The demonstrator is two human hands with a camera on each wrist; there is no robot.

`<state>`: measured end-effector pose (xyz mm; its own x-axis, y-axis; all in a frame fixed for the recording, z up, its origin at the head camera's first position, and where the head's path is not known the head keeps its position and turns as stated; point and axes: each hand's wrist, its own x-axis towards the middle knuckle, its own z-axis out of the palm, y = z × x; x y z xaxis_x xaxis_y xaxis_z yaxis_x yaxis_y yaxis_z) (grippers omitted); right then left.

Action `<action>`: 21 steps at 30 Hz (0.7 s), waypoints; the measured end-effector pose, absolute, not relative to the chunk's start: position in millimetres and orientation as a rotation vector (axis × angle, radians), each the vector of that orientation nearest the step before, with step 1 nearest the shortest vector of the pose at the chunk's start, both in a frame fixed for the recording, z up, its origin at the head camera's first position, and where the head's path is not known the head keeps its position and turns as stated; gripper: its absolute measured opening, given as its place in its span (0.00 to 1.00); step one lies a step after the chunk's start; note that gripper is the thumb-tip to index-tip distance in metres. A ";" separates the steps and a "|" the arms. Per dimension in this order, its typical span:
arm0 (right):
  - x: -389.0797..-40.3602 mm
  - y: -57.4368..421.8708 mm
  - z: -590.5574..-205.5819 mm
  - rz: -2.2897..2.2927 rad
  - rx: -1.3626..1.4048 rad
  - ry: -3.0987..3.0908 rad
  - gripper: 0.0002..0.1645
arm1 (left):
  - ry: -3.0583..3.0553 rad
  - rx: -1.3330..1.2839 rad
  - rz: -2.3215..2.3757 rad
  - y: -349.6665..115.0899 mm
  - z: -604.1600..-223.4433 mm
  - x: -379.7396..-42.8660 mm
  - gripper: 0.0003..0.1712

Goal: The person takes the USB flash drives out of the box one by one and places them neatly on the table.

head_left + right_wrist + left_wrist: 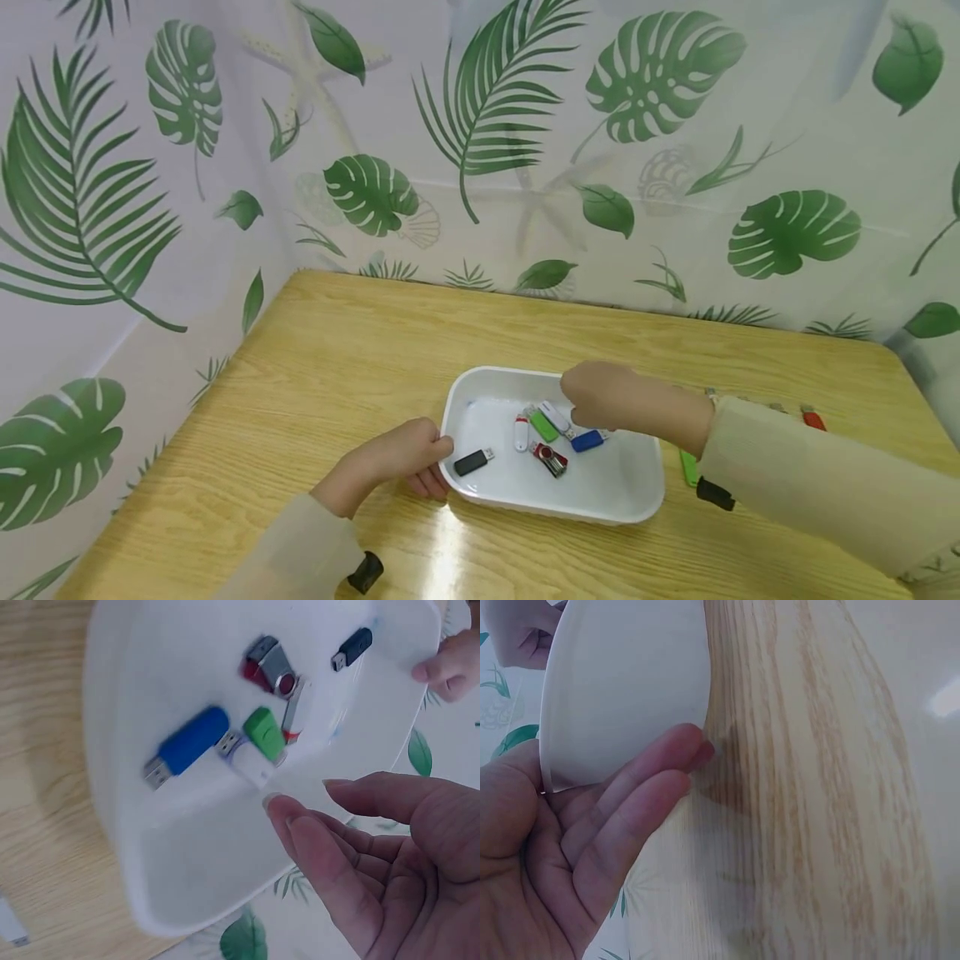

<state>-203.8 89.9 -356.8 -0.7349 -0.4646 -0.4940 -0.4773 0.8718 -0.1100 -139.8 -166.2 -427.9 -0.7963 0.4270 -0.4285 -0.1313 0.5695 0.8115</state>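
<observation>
A white tray holds several USB sticks. At its left end my left hand grips the wall, thumb at the rim and fingers against the outside, as the left wrist view shows. My right hand is above the tray's far side; in the right wrist view its thumb and fingertips are apart with nothing between them. Nearest those fingertips lies a white stick, beside a green stick and a blue stick. A red-and-silver swivel stick, a white-and-red stick and a black stick are also inside.
On the wooden table, right of the tray, a green stick is partly covered by the right sleeve. Farther right lies a red stick, with other stick ends showing behind the sleeve. A leaf-patterned cloth stands behind the table.
</observation>
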 end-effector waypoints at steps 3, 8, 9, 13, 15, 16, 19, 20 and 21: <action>-202.3 76.7 -361.6 0.058 -0.770 2.534 0.05 | 2.199 0.239 1.204 -166.3 -427.9 -140.8 0.20; -199.4 61.2 -368.7 0.032 -0.825 2.530 0.06 | 2.188 0.238 1.218 -166.0 -428.2 -139.6 0.20; -198.9 59.3 -370.1 0.035 -0.834 2.530 0.06 | 2.184 0.237 1.223 -165.7 -428.3 -139.1 0.19; -198.5 54.6 -371.8 0.059 -0.821 2.532 0.07 | 2.169 0.228 1.239 -164.6 -427.9 -138.8 0.19; -199.1 53.1 -372.4 0.080 -0.809 2.536 0.07 | 2.171 0.224 1.238 -164.6 -427.9 -139.2 0.19; -199.2 52.2 -372.5 0.090 -0.805 2.532 0.07 | 2.175 0.224 1.234 -164.8 -428.0 -139.5 0.19; -199.9 49.5 -376.3 0.127 -0.829 2.511 0.08 | 2.185 0.229 1.224 -165.8 -428.7 -140.4 0.20; -199.9 48.4 -377.9 0.137 -0.842 2.502 0.08 | 2.188 0.233 1.222 -166.2 -428.9 -140.7 0.20; -200.0 47.4 -379.9 0.150 -0.860 2.493 0.08 | 2.190 0.238 1.220 -166.5 -429.1 -141.0 0.20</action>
<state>-200.0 47.4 -379.9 -0.6785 -0.5499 -0.4870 -0.6043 0.7948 -0.0555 -141.0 -166.5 -429.1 -0.7954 0.4320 -0.4250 -0.1340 0.5587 0.8185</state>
